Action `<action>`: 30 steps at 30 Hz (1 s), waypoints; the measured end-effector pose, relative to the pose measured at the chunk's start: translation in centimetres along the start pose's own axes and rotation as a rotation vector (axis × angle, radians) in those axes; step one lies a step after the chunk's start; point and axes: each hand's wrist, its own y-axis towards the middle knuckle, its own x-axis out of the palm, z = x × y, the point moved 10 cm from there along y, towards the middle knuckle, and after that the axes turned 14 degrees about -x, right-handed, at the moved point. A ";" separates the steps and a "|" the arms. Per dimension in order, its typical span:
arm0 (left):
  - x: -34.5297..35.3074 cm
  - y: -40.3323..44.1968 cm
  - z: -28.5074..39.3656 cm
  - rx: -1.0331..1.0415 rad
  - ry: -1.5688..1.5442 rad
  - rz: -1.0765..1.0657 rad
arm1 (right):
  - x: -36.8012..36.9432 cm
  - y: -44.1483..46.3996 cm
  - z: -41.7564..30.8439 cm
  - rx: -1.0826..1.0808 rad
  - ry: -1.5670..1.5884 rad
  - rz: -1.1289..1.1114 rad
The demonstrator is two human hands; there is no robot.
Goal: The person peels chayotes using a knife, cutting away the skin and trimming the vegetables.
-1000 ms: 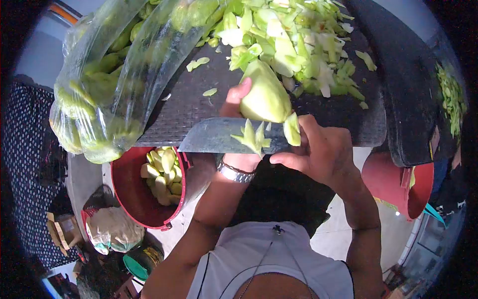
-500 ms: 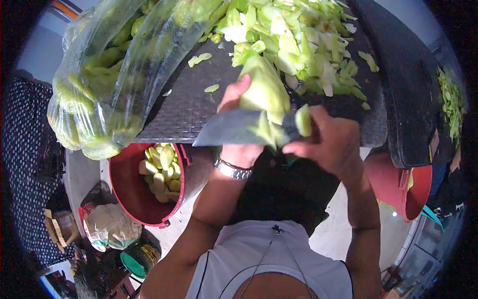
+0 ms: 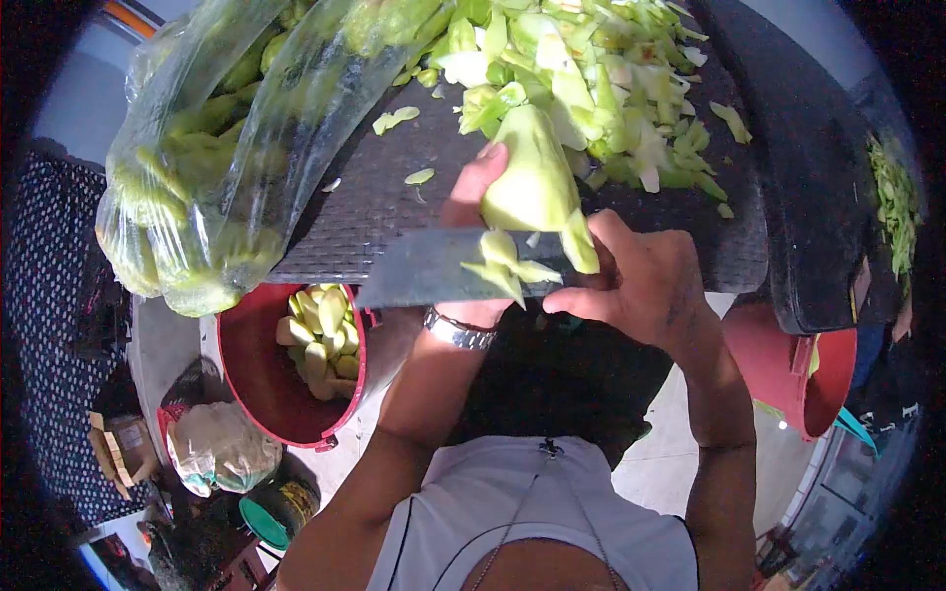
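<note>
A pale green, mostly peeled chayote [image 3: 532,172] is held over the table's near edge by my left hand [image 3: 475,185], its thumb along the side and the other fingers largely hidden. My right hand [image 3: 650,281] grips a broad-bladed knife [image 3: 414,271], whose handle is mostly covered by the fingers. The blade lies crosswise just below the chayote, pointing left. Thin peel pieces [image 3: 501,261] cling to the flat of the blade. One strip of peel [image 3: 579,244] hangs at the chayote's lower right end.
Peelings [image 3: 591,79] are heaped on the dark woven-textured table [image 3: 365,217]. A clear plastic bag [image 3: 187,217] of chayotes hangs over its left edge. Below stand a red bucket [image 3: 241,369] with peeled pieces [image 3: 325,335] and another red bucket [image 3: 778,364] at right.
The knife has shifted slightly down and left, with more peel on its blade. The chayote has moved a little to the right and a peel strip now dangles from it.
</note>
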 end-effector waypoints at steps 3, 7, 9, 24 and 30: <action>-1.1 -0.1 0.5 0.042 -0.011 0.044 | -1.0 -0.6 4.1 0.191 -0.089 -0.026; -1.6 -1.2 1.4 0.091 0.028 0.160 | -2.6 -2.8 7.8 0.458 0.035 0.049; -1.7 -0.9 1.1 0.140 -0.042 0.118 | -1.7 -2.0 5.0 0.371 0.054 -0.021; -1.0 -0.8 1.1 0.063 0.136 0.135 | -3.2 -1.2 8.9 0.436 0.044 0.086; -1.3 -1.2 0.0 0.124 0.079 0.118 | -0.9 0.3 3.7 0.210 0.061 -0.077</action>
